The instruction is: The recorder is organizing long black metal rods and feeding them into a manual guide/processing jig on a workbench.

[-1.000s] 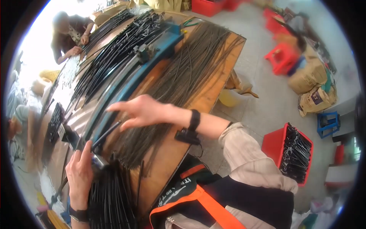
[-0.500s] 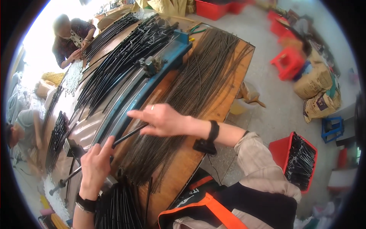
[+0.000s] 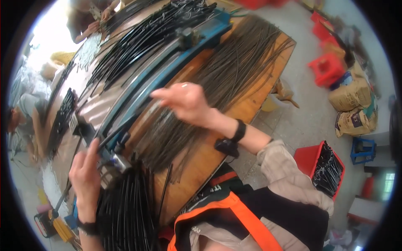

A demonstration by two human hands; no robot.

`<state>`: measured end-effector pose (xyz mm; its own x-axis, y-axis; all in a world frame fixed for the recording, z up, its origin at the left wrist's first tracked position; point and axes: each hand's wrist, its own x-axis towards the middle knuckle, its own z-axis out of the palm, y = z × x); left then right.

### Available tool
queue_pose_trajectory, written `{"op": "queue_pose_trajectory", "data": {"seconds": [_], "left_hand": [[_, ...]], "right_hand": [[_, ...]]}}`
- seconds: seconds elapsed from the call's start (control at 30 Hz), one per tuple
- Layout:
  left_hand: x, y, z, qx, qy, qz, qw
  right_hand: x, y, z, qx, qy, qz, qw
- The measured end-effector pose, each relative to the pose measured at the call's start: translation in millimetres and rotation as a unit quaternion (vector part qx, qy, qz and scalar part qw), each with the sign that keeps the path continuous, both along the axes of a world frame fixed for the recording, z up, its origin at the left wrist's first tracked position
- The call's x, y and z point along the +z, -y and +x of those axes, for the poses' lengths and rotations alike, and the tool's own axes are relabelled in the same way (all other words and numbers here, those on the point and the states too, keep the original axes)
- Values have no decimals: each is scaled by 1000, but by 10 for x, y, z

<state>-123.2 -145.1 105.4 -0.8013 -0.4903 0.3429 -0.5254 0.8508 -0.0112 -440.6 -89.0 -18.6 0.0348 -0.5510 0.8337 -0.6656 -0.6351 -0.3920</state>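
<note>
Tube (image 3: 110,136) (blk) at L hand (image 3: 85,171), by blue rail (image 3: 209,39) on counter (image 3: 263,93). R hand (image 3: 186,104), at tube 0.5 s ago, now off it, above dk. coils (image 3: 234,62), so prob. only L on tube. L grip: fingertips at tube, can't tell if pinching. R grip: loosely curled, nothing seen in it, spread unclear.

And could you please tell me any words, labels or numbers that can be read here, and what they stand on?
Lower brown sack at right: dark printing, not copied here; its small parts are too blurred to read.
Upper brown sack: faint printing, too blurred to read.
Dark apron with orange trim: pale lettering, too blurred to read whole.
</note>
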Motion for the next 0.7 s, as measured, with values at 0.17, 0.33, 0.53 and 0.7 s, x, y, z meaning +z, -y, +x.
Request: {"op": "queue_pose_trajectory", "data": {"seconds": [0.17,0.33,0.53,0.7], "left_hand": [[45,-114,347,36,-5,12,999],[394,-8,1553,269,-51,-131,953],[398,-102,1496,200,-118,-141,962],[306,-495,1906,264,-118,-100,952]], "right_hand": [[61,88,-1,-80,-25,-50,995],[-301,256,-155,-92,-72,70,991],[211,917,1076,239,98,233,938],[399,1450,1864,320,-26,51,946]]}}
